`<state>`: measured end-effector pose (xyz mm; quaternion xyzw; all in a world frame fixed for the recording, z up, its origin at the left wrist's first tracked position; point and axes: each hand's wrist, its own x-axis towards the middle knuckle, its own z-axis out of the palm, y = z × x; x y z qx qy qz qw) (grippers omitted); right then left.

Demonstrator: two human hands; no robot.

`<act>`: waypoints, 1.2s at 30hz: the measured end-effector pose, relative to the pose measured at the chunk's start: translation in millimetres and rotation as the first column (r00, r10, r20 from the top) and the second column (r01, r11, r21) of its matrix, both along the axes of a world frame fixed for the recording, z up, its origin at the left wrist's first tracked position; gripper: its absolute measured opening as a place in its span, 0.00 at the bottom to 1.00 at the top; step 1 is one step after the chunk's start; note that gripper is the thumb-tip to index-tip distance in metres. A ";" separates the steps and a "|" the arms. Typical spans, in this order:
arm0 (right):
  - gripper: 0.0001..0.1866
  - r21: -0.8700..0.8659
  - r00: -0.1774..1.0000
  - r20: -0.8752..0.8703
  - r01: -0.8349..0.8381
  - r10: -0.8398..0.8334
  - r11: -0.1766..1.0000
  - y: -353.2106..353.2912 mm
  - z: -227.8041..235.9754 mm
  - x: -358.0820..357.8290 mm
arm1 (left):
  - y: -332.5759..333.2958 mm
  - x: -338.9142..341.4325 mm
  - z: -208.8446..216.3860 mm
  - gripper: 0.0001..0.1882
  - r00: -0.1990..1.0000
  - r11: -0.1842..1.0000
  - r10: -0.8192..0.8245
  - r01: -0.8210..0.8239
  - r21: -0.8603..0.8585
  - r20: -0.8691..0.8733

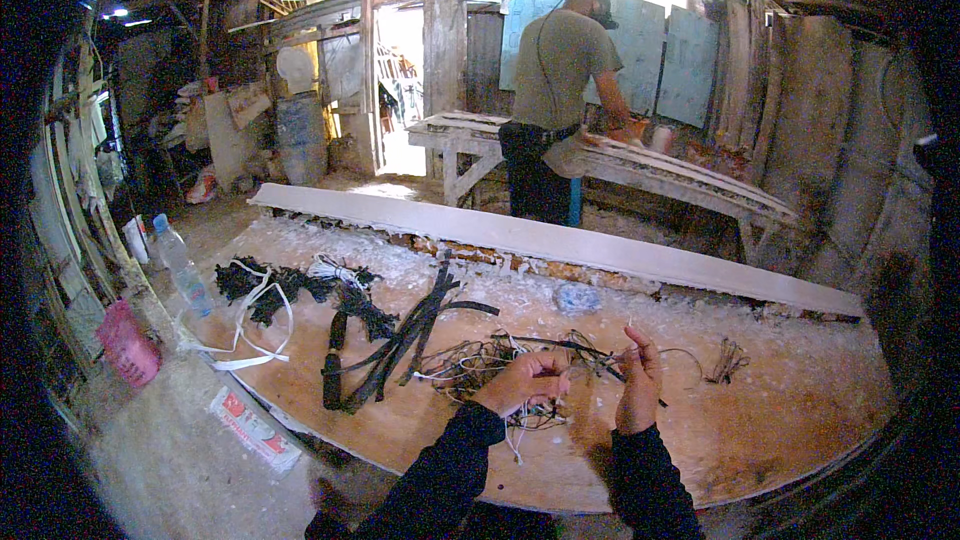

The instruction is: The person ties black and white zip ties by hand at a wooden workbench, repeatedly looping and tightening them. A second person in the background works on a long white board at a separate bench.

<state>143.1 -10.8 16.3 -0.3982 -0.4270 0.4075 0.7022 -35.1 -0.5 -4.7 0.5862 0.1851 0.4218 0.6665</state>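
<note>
Over the tangle of thin wires and cords (470, 365) on the wooden table, my left hand (522, 383) is closed in a pinch. What lies between its fingertips is too small to make out. My right hand (638, 382) is raised just to the right, its fingers bent together near a fine pale strand that I cannot make out well. A thin black strip (560, 343) passes behind and between the hands. Left of the tangle lie several long black strips (405, 350) and a dark-handled tool (334, 365). A small loose bunch of wire (728, 361) lies to the right.
A long white plaster strip (540, 240) runs along the table's far edge. Bundles of black fibre (265, 285), a white strap loop (240, 325) and a clear bottle (180, 265) are at the left. Beyond, another person (565, 70) leans over a bench (690, 175).
</note>
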 end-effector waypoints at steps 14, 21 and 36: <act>0.06 -0.068 0.746 0.145 -0.648 0.650 0.759 -13.8 2.1 1.4 | 30.4 -3.0 -24.2 0.07 0.301 0.295 0.954 -0.928 0.226 -0.007; 0.05 -0.027 0.611 0.413 -0.733 0.676 0.679 -13.0 -1.3 -8.0 | 28.0 -1.3 -23.3 0.03 0.456 0.450 0.890 -0.872 0.191 -0.017; 0.06 0.313 0.779 0.604 -0.042 -0.165 0.949 13.0 -11.4 11.7 | 4.1 15.4 -5.3 0.06 0.915 0.904 0.348 -0.270 0.332 -0.203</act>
